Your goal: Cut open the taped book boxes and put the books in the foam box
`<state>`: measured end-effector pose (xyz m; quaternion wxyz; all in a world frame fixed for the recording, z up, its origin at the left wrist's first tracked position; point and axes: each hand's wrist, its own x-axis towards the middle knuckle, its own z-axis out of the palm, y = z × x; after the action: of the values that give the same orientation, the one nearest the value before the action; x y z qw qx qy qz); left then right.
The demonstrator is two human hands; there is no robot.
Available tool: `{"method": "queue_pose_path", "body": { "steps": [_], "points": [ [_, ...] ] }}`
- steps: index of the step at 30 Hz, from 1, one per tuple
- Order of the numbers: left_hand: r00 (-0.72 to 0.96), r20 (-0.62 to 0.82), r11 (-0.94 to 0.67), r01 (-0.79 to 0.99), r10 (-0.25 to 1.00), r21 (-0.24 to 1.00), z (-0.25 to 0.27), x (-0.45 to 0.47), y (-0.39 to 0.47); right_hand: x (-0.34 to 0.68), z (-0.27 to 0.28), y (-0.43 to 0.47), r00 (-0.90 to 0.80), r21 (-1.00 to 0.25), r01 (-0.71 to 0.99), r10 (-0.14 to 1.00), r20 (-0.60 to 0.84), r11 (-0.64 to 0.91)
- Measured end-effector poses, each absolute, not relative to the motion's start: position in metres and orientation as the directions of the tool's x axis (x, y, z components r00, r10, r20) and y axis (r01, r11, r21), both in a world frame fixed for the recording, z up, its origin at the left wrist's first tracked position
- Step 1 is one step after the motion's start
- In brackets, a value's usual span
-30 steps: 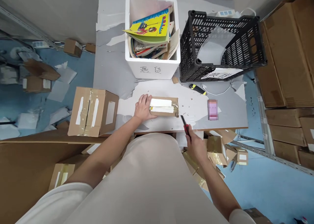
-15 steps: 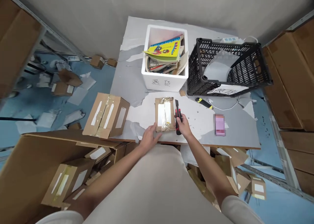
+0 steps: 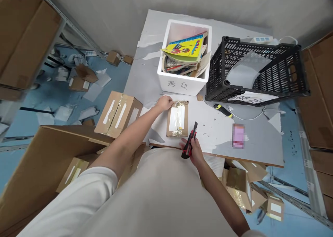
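Taped parcel point(image 3: 177, 119) lies on bench point(image 3: 257, 143), just before white foam box point(image 3: 182, 82) filled with books point(image 3: 185, 53). Left hand point(image 3: 164, 102) fingers grip its far corner; right hand point(image 3: 194, 152) fingers closed round red knife point(image 3: 189, 145). Black crate point(image 3: 256, 74) beside foam box holds paper.

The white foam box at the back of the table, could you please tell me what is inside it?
The white foam box holds a loose pile of books, a yellow-covered one on top. The lower books and the box's bottom are covered.
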<state>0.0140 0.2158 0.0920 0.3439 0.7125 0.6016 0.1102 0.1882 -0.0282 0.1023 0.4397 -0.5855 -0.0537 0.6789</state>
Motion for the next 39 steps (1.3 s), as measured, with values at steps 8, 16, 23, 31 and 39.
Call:
{"method": "queue_pose_path", "body": {
  "steps": [8, 16, 23, 31, 39],
  "points": [
    [-0.143, -0.284, 0.305, 0.663, 0.948, 0.684, 0.08, -0.021, 0.131, 0.237, 0.092, 0.049, 0.315, -0.867, -0.278, 0.813, -0.489, -0.413],
    [0.085, -0.017, -0.055, 0.769, 0.996, 0.637, 0.084, -0.014, 0.081, 0.286, 0.111, 0.06, 0.252, -0.82, 0.283, 0.863, -0.437, -0.497],
    [0.567, -0.148, -0.489, 0.794, 0.81, 0.362, 0.092, 0.022, 0.126, 0.29, 0.138, 0.017, 0.135, -0.562, 0.671, 0.826, -0.548, -0.483],
    [0.554, -0.167, -0.469, 0.802, 0.815, 0.371, 0.087, 0.026, 0.125, 0.272, 0.151, 0.032, 0.079, -0.281, 0.915, 0.809, -0.582, -0.291],
    [0.529, -0.184, -0.438, 0.817, 0.829, 0.376, 0.084, 0.028, 0.126, 0.239, 0.179, 0.047, 0.146, 0.004, 0.981, 0.717, -0.682, -0.195]
  ]
}}
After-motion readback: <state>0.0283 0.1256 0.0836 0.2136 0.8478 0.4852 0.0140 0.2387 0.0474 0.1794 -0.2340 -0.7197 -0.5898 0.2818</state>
